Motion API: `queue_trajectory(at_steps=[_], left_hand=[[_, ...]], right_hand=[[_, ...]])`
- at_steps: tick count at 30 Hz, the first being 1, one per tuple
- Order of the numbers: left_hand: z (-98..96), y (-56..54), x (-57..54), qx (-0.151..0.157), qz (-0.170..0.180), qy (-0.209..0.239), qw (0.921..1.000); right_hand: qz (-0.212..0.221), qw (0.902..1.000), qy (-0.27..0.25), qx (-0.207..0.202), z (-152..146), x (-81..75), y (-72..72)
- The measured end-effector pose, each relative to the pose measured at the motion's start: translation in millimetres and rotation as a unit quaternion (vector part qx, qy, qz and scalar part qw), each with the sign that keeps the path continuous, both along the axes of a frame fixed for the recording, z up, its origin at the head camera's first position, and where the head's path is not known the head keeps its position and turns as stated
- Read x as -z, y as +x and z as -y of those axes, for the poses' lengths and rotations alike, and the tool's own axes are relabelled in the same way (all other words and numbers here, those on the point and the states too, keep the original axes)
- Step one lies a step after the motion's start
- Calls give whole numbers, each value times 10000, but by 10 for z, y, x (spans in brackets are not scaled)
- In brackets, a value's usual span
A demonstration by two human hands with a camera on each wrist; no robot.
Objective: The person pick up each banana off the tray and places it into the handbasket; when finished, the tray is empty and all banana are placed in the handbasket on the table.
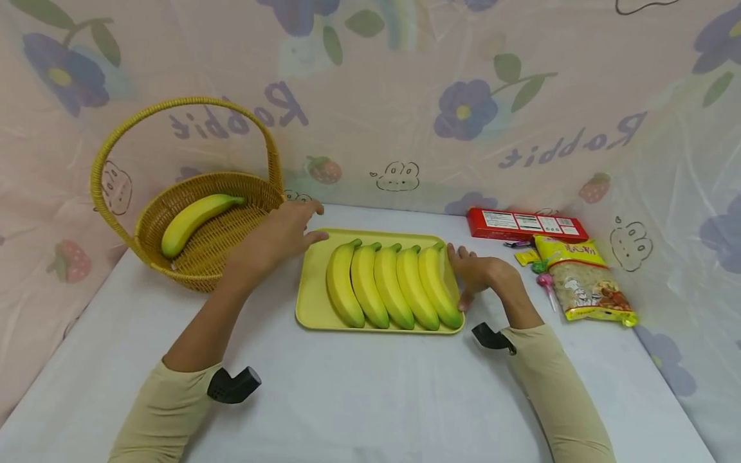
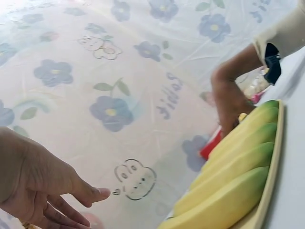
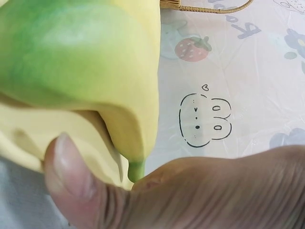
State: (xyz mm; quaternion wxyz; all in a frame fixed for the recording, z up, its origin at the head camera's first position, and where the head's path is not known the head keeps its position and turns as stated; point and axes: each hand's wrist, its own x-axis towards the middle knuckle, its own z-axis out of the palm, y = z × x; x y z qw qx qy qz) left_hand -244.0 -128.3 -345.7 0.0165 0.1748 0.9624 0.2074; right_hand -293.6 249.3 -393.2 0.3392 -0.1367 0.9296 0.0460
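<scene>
To my right, on the white table, I see a red box lying near the flower-printed backdrop. Nearer me lies a yellow-trimmed bag, with a pink lollipop and a small yellow packet on its left.

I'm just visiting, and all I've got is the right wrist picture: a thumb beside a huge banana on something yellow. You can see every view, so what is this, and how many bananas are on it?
Observer: Five bananas lie side by side on a yellow tray.
Visitor: Goodness, only a little of that fits in my picture. Are there any more elsewhere?
Observer: Yes, one more banana lies inside the basket.
Visitor: And what else is out of my sight, near that basket?
Observer: The person's left hand, with nothing in its grasp.
</scene>
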Motion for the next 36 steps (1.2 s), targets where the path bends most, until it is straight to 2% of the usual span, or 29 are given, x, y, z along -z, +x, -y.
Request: queue_trajectory(at_steps=[6,10,20,24,30,36], left_hand=[[-192,-19,149,311,340,-283,9985],[-248,-54,235,381,514,-447,9970],[-364,-82,387,382,1060,-519,9923],[-420,-122,460,406,1137,-515,9914],[-469,-156,577,265,1330,-532,9893],[-473,-169,599,238,1335,-536,9893]], right_hand=[[16,10000,-49,23,10,2,7],[-3,10000,-6,-38,25,-3,-19],[9,10000,0,-39,31,-8,-15],[-15,10000,19,-49,21,-9,-18],[18,10000,37,5,4,0,-7],[5,10000,56,-49,1,4,-5]])
